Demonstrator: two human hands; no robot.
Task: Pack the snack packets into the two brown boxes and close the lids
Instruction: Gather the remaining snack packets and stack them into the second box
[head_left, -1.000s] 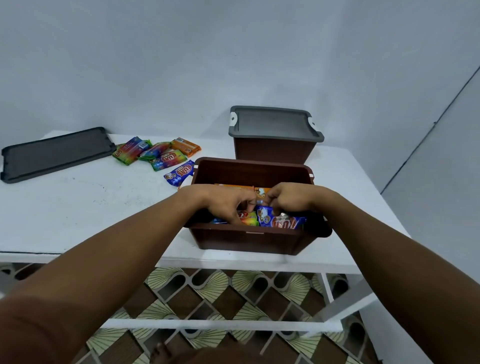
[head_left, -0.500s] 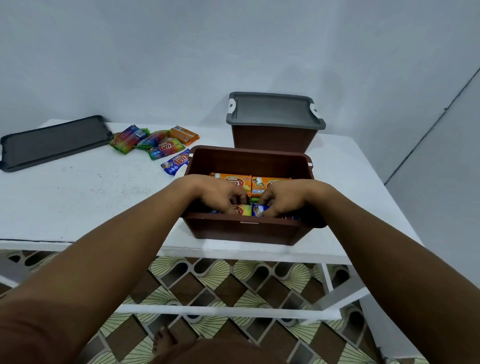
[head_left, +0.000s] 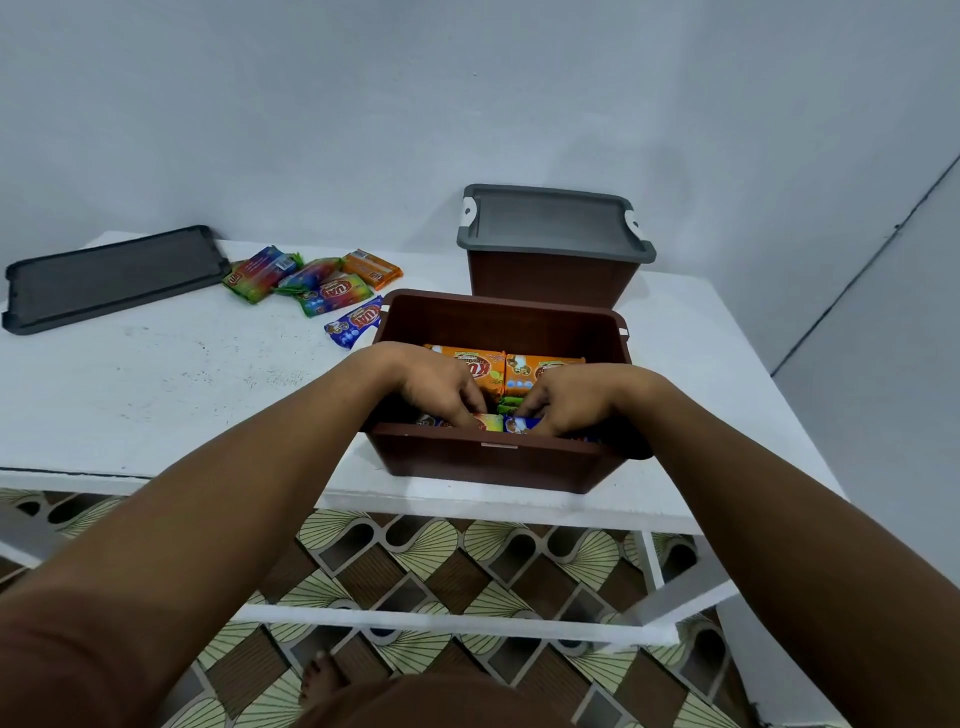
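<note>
Both hands are down inside the open brown box (head_left: 498, 462), which sits at the near edge of the white counter (head_left: 156, 384). The left hand (head_left: 441, 387) and right hand (head_left: 571, 400) are close together, fingers bent down onto the front-row packets (head_left: 493, 422). The fingertips drop behind the near wall, so I cannot tell whether either grip is pinched on a packet or only pressing it flat. Beyond the hands, two orange packets (head_left: 478, 366) lie side by side toward the far wall, faces up. Loose packets (head_left: 311, 283) wait on the counter left of the box: rainbow-striped ones, an orange one, and a blue packet (head_left: 356, 322) just beside the box's far left corner. A second brown box (head_left: 550, 280) stands behind with a grey lid (head_left: 550, 223) on it. A loose lid (head_left: 114, 275) lies at the counter's far left (presumably meant for the open box). Handling, my judgement: the packets look light, flat and slightly pillowy in glossy film, so likely slippery, with contents that may crush. Better taken by the broad faces or crimped ends, without squeezing. The lid looks like stiff plastic, best lifted by both short ends.
</note>
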